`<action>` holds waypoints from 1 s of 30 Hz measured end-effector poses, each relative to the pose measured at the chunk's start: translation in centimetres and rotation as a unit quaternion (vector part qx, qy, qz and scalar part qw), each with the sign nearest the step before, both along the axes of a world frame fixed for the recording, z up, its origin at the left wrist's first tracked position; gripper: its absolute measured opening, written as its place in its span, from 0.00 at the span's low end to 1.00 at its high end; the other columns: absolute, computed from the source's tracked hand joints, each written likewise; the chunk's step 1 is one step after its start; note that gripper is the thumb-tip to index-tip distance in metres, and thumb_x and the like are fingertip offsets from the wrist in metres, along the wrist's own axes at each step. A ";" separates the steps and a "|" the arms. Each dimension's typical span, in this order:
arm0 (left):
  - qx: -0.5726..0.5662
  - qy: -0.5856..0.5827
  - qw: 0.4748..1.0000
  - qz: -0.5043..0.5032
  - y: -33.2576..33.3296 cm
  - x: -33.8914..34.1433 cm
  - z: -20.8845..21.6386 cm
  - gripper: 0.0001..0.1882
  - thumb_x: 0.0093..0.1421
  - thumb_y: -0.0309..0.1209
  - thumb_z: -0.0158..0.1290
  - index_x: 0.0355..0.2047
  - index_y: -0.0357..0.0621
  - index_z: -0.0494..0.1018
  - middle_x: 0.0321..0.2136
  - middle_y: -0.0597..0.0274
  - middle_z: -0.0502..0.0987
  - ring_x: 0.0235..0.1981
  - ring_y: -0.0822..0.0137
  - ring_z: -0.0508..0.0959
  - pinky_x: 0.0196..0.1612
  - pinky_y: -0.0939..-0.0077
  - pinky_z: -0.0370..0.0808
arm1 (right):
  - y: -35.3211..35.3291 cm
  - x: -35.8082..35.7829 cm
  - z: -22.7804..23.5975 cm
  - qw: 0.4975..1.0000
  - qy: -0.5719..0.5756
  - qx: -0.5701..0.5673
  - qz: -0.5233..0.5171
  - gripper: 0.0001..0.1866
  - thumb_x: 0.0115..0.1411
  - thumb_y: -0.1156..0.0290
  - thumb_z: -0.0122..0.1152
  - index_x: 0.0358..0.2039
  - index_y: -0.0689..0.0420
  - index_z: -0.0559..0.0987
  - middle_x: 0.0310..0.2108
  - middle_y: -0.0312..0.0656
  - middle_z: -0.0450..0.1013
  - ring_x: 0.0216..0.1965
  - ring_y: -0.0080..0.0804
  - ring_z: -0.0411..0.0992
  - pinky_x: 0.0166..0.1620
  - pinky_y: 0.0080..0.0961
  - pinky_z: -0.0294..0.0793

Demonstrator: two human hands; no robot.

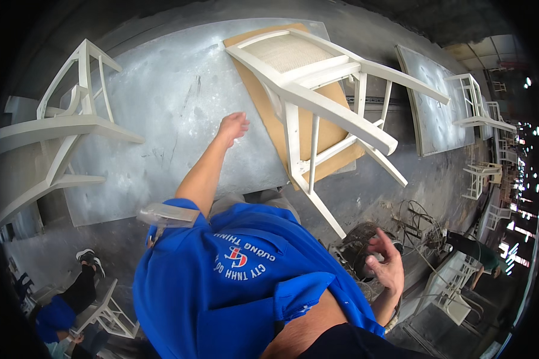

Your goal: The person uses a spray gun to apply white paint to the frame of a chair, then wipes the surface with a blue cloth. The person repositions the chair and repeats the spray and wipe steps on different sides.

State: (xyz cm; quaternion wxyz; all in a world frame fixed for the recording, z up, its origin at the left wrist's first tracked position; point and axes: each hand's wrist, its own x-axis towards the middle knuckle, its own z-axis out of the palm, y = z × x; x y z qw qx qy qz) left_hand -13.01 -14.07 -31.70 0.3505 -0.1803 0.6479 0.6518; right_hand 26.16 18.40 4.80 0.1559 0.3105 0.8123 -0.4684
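A white wooden chair frame [323,103] with a pale woven panel lies tipped on a brown cardboard sheet [331,157] at the edge of a grey metal-topped table [161,128]. My left hand [233,128] hovers over the tabletop, left of the cardboard, its fingers loosely bent and nothing visible in them. It does not touch the chair. My right hand [387,261] is raised at the lower right, thumb and fingers apart, holding nothing that I can see. It is nearest to a dark, round object [358,242] below the chair's legs, whose kind I cannot make out.
Other white chair frames [72,122] stand at the left of the table. Tangled cables or hoses [419,224] lie on the floor at the right. A second grey table [434,102] stands farther right. Co-workers are at lower left [57,317] and lower right [482,254].
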 end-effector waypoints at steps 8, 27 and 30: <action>0.058 -0.029 0.984 0.166 8.3 -10.5 -0.9 0.40 0.70 0.54 0.52 0.69 0.37 0.58 0.58 0.39 0.72 0.53 0.47 0.78 0.56 0.50 0.77 | 2.7 -6.3 0.3 0.971 0.214 -0.040 -0.097 0.67 0.47 0.34 0.75 0.76 0.56 0.50 0.73 0.52 0.51 0.69 0.45 0.59 0.47 0.33 0.86; 0.193 -0.096 0.954 0.210 10.4 -13.7 -4.7 0.40 0.66 0.55 0.52 0.68 0.38 0.61 0.64 0.49 0.69 0.64 0.50 0.70 0.62 0.44 0.70 | 1.8 -21.0 -3.8 0.950 0.306 -0.065 -0.010 0.31 0.54 0.71 0.78 0.58 0.62 0.76 0.59 0.52 0.73 0.59 0.40 0.74 0.52 0.33 0.80; 0.301 -0.077 0.917 0.251 10.6 -13.8 -5.9 0.39 0.67 0.55 0.48 0.68 0.38 0.61 0.63 0.50 0.70 0.63 0.49 0.71 0.64 0.49 0.69 | 1.4 -20.9 -2.1 0.956 0.290 0.001 0.052 0.19 0.54 0.76 0.75 0.46 0.62 0.81 0.52 0.55 0.79 0.52 0.39 0.79 0.52 0.31 0.79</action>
